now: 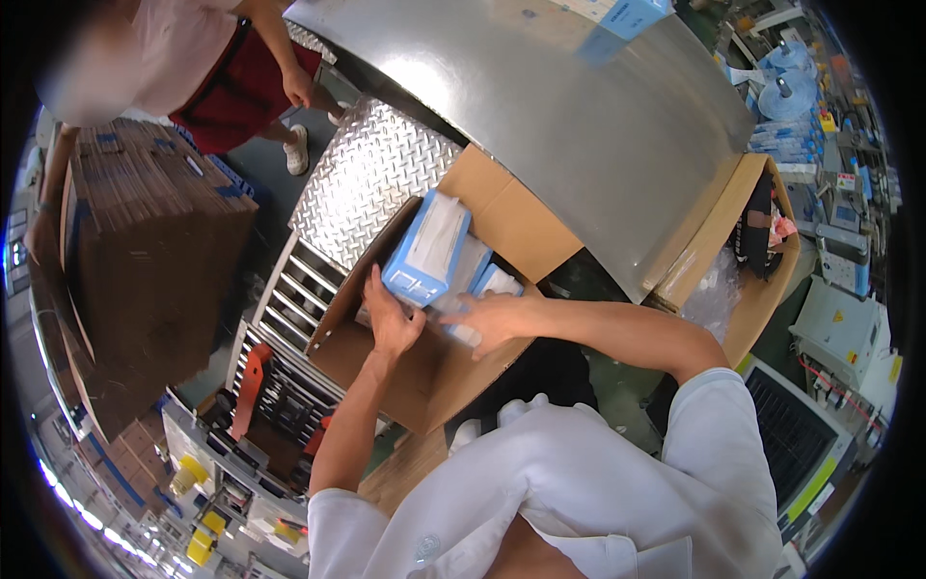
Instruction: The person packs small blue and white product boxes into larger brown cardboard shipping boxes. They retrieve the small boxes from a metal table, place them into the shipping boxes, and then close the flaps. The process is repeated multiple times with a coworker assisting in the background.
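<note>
An open cardboard carton (405,391) stands before me, holding several blue-and-white packs. The uppermost large blue-and-white pack (434,242) lies tilted against the carton's left side. My left hand (391,318) is at its near end, thumb and fingers to either side of the corner. Over the near right part of the carton, my right hand (499,318) is blurred, with fingers spread. Beneath and beside it sit a smaller blue pack (498,281) and a pale pack (464,334). Whether the right fingers grip one of these is hidden.
A steel table (579,145) borders the carton's far side. To its left are a diamond-plate panel (376,166) and a roller conveyor (296,289). A person (217,72) stands by stacked flat cardboard (159,217). Another carton (767,304) holds clear plastic.
</note>
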A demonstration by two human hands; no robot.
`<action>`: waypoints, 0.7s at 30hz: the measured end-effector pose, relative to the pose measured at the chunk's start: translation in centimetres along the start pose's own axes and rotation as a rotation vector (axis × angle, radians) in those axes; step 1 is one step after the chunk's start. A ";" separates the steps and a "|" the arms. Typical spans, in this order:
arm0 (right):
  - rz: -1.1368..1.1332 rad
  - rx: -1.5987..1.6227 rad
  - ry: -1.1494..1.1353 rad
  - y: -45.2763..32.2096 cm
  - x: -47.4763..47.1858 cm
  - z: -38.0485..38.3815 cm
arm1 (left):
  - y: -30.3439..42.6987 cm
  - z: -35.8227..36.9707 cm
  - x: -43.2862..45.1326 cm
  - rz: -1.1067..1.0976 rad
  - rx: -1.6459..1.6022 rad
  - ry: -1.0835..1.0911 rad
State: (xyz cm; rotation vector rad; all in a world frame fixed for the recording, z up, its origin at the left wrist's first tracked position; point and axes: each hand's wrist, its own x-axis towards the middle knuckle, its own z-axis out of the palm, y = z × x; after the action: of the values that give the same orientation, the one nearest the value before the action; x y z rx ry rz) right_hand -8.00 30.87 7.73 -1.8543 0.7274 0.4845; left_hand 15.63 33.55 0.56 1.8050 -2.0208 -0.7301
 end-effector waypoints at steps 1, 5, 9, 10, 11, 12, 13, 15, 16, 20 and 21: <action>0.049 -0.049 -0.008 -0.7 0.5 0.6 | 0.2 0.2 0.2 -0.018 -0.021 -0.031; 0.203 -0.235 0.076 -1.1 2.0 3.3 | 1.5 -0.4 1.0 -0.100 -0.040 -0.131; 0.240 -0.154 0.145 -0.4 3.1 2.3 | -0.9 2.6 -0.6 -0.197 -0.036 0.143; 0.241 -0.073 0.161 0.1 2.4 1.9 | 0.2 3.1 -1.0 -0.326 -0.202 0.299; 0.247 0.007 0.176 0.7 1.7 1.6 | -0.8 5.2 -1.8 -0.575 -0.457 0.450; 0.246 0.109 0.232 0.5 1.4 1.7 | -3.0 7.7 -3.8 -0.833 -0.698 0.619; 0.246 0.211 0.281 0.6 1.0 2.0 | -5.1 10.6 -5.6 -1.087 -0.943 0.795; 0.218 0.281 0.457 0.5 0.6 0.7 | -8.8 15.2 -5.5 -1.329 -1.038 0.908; 0.202 0.271 0.571 -0.1 0.1 0.0 | -10.6 16.4 -5.1 -1.296 -1.100 0.705; 0.050 0.231 0.865 -2.6 1.4 -2.9 | -16.0 20.7 -6.3 -1.143 -1.751 0.802; 0.015 0.187 0.877 -2.3 2.6 -2.4 | -16.2 21.1 -5.6 -1.134 -1.796 0.771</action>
State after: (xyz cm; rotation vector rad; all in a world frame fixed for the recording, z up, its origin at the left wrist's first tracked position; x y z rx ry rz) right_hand -4.58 28.59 8.56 -1.8481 1.3037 -0.4277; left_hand 17.70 41.23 -25.45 1.2646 0.5048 -1.1451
